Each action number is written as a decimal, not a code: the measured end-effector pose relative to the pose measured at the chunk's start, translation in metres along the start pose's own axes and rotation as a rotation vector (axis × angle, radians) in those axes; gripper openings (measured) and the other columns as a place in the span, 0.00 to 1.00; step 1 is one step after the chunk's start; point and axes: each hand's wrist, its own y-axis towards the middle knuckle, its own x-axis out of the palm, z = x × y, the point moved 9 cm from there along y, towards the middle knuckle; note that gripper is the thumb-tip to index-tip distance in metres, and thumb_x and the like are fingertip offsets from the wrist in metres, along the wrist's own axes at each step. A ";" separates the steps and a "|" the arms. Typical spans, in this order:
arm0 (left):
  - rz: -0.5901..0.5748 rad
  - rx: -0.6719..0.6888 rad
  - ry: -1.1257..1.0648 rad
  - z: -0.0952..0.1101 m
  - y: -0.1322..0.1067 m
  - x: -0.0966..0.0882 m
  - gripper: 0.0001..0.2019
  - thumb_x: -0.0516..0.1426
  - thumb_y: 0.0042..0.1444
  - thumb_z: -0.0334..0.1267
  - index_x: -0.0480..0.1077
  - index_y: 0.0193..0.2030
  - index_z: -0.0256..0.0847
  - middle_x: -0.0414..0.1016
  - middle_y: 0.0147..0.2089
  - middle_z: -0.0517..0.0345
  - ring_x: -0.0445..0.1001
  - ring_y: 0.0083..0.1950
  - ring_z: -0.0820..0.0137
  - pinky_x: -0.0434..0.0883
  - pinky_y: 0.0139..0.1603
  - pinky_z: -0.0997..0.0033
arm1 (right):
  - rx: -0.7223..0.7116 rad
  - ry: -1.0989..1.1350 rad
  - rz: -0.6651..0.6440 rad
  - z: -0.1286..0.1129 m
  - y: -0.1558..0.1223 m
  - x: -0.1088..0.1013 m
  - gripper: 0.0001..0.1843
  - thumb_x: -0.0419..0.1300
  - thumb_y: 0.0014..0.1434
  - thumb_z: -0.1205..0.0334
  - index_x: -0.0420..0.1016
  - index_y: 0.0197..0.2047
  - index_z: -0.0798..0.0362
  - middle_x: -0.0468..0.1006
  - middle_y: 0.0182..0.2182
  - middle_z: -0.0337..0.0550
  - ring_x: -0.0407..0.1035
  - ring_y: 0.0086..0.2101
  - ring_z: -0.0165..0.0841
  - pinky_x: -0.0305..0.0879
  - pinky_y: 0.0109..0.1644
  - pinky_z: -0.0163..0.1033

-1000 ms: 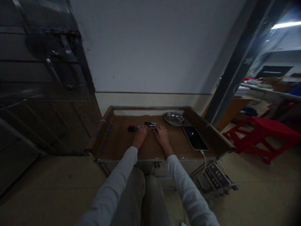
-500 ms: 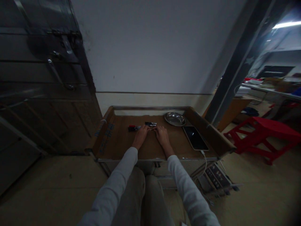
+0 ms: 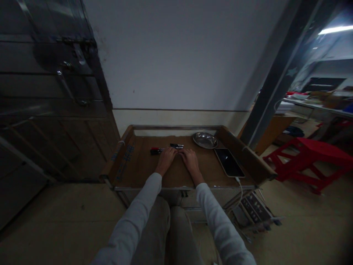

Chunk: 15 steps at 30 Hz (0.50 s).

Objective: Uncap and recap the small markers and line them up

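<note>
My left hand (image 3: 166, 159) and my right hand (image 3: 190, 159) lie side by side on the brown top of a low table (image 3: 143, 167), fingers pointing away from me and nearly meeting. Just beyond my left fingertips lies a small red and black object (image 3: 156, 150). A dark, shiny pen-like object (image 3: 176, 146) lies just past the gap between my hands. Whether my fingers pinch anything is too dim and small to tell.
A round metal dish (image 3: 204, 140) sits at the table's far right. A dark phone (image 3: 229, 162) with a white cable lies along the right edge. A red stool (image 3: 309, 154) stands to the right, a metal door (image 3: 49, 92) to the left, a wall behind.
My hands have drawn slightly closer together near the dark pen-like object. The view shifted a little; nothing else moved.
</note>
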 end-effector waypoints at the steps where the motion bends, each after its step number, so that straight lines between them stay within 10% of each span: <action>1: 0.017 0.006 0.002 0.001 0.001 -0.001 0.13 0.47 0.62 0.36 0.66 0.51 0.39 0.71 0.51 0.49 0.68 0.53 0.65 0.63 0.56 0.60 | 0.030 -0.007 0.016 0.003 0.000 -0.002 0.13 0.48 0.63 0.60 0.73 0.43 0.49 0.77 0.40 0.45 0.66 0.41 0.37 0.55 0.45 0.39; 7: -0.011 0.064 0.015 0.009 0.007 0.007 0.19 0.48 0.60 0.34 0.61 0.58 0.41 0.67 0.58 0.50 0.58 0.63 0.63 0.55 0.62 0.55 | 0.144 -0.025 0.104 0.014 -0.004 -0.013 0.16 0.47 0.64 0.58 0.74 0.44 0.52 0.78 0.37 0.47 0.67 0.37 0.36 0.56 0.43 0.39; 15: -0.062 0.054 0.041 0.016 -0.018 -0.005 0.10 0.50 0.61 0.41 0.69 0.42 0.41 0.72 0.43 0.54 0.69 0.48 0.65 0.60 0.54 0.58 | 0.236 -0.030 0.121 0.024 -0.013 -0.016 0.17 0.46 0.64 0.57 0.75 0.43 0.51 0.78 0.35 0.47 0.67 0.35 0.36 0.55 0.39 0.38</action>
